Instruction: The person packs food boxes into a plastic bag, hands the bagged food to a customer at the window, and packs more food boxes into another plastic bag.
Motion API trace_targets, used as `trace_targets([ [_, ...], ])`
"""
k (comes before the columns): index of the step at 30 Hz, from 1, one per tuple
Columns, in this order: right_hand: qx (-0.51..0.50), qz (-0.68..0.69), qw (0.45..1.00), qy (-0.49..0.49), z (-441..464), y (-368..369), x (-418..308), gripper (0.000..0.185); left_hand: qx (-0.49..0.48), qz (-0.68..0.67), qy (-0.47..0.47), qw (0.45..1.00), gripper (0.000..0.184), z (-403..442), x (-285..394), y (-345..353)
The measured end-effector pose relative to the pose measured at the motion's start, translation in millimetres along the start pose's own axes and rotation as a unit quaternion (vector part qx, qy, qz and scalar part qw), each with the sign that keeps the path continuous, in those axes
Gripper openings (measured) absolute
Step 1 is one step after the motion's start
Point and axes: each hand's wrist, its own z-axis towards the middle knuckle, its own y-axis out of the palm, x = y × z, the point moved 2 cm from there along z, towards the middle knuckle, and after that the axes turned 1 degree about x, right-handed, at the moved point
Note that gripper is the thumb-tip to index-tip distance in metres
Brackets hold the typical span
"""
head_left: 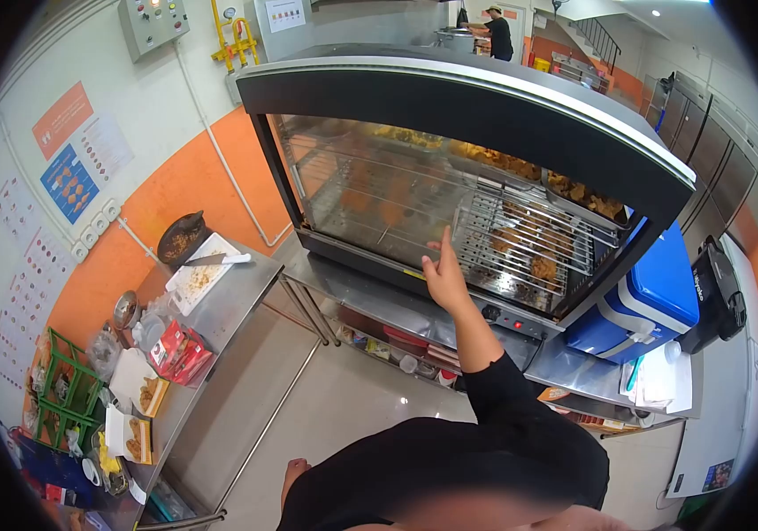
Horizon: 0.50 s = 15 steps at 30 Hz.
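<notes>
My right hand reaches to the front of a heated display cabinet. Its fingers are stretched out against or just in front of the edge of the sliding glass door; exact contact is hard to make out. To the right of that edge the cabinet front stands uncovered, showing wire racks with pieces of fried food. More fried food fills trays on the upper level. My left hand hangs low beside my body, mostly hidden by the black sleeve, its fingers not clear.
On the left, a steel table bears a knife on a white cutting board, a red package and open food boxes. A blue cooler box stands right of the cabinet. Another person works far behind.
</notes>
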Motion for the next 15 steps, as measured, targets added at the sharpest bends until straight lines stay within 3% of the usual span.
trace_targets([
  [7,0.007,0.059,0.998,0.013,2,-6,4,0.08,0.001,-0.005,0.011,1.0,0.045,-2,-5,-4],
  [9,0.013,0.09,0.993,0.073,0,-16,0,0.079,0.003,-0.008,0.018,1.0,0.045,-1,-8,-5],
  [15,0.076,0.152,0.98,0.1,-28,-69,11,0.078,0.019,-0.012,0.003,1.0,0.046,-12,1,-11],
])
